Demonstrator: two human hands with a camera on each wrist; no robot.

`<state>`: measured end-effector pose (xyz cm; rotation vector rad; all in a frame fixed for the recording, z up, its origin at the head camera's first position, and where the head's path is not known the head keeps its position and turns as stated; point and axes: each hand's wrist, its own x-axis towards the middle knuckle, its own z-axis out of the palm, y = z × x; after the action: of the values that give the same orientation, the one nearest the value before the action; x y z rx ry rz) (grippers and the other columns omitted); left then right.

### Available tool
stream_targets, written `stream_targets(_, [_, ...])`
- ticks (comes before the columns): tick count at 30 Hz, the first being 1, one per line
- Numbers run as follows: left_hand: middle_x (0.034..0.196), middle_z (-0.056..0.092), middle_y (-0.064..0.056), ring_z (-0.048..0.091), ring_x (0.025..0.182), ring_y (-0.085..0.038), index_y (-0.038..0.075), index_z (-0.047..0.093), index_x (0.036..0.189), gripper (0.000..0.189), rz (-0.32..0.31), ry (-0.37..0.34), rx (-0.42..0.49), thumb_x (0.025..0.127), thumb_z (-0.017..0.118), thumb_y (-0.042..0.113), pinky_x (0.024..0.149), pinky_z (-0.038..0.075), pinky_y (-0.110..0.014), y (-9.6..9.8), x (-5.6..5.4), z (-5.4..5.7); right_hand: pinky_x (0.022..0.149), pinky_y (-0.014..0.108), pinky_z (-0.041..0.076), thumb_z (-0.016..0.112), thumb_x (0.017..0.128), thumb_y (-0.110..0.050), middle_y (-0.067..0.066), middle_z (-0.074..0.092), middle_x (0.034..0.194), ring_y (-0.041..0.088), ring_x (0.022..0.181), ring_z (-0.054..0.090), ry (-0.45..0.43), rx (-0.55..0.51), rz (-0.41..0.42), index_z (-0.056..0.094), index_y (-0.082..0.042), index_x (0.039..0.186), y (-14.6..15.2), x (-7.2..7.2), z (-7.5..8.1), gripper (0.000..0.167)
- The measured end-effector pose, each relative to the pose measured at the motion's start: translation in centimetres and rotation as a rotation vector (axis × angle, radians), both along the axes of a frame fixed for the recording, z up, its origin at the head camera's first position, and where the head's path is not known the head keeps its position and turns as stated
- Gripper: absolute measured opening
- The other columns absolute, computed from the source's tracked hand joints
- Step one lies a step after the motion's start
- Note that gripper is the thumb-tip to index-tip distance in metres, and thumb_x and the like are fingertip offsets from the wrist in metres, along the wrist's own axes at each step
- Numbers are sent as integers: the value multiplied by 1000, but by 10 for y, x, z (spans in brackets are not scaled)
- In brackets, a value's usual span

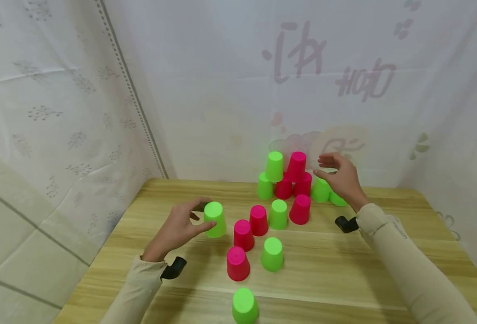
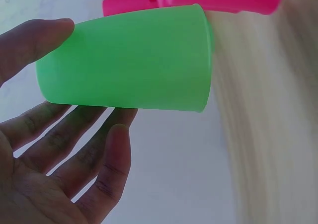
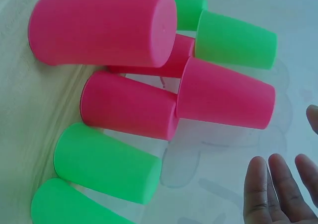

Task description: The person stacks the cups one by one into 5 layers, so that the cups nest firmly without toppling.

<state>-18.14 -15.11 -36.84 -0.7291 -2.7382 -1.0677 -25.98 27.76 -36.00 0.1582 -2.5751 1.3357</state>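
Note:
My left hand [image 1: 177, 228] holds an upside-down green cup [image 1: 215, 219] between thumb and fingers, at the left of the cups. In the left wrist view the thumb lies on one side of this cup [image 2: 124, 60], with fingers along the other. At the back, a pink cup [image 1: 297, 166] and a green cup [image 1: 274, 166] stand on a lower row of upside-down cups [image 1: 265, 186]. My right hand [image 1: 342, 180] hovers just right of that upper pink cup, fingers extended and holding nothing. The right wrist view shows a gap between the fingertips [image 3: 256, 172] and the cup [image 3: 226, 95].
Several pink and green cups stand upside down in front of the stack, among them a pink cup [image 1: 238, 264], a green cup [image 1: 272, 255] and a nearer green cup [image 1: 244, 306]. The wooden table [image 1: 323, 279] meets a white printed curtain [image 1: 206, 112] behind.

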Motion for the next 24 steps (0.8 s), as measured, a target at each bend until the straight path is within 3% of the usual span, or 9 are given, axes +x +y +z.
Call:
stream_targets(5, [115,74,-2,69,102,-21,14,63,126,47,-25,-7,-18,84,82,22,78,55,-29,11,-10,15,82,14,49,70,95,-28,13,66,128,27,117,64,26,0,9,60,-7,130,3,14,-4,43])
stream_targets(12, [114,73,-1,69,103,-21,14,63,122,45,-100,-25,7,82,83,22,81,57,-38,34,-25,35,81,12,52,70,95,-28,9,68,118,-5,100,60,11,-36,57,64,-8,123,0,42,-8,35])
stream_targets(15, [114,73,0,69,104,-21,15,64,121,44,-128,-42,17,82,83,22,81,58,-37,44,-34,41,80,13,54,72,94,-24,4,68,112,-7,97,62,18,-63,87,65,-7,119,-3,53,-11,31])
stream_targets(18, [113,73,0,70,105,-20,16,65,120,42,-154,-56,28,83,82,23,81,58,-36,55,-43,47,79,15,56,73,92,-17,7,70,108,-6,94,64,27,-97,127,66,-4,115,-8,64,-14,27])
stream_targets(24, [115,73,0,70,106,-21,15,64,120,41,-199,-28,17,84,81,24,82,59,-35,78,-58,55,80,21,58,72,92,-13,9,70,108,0,95,65,-5,-130,214,66,-2,115,-17,86,-22,26])
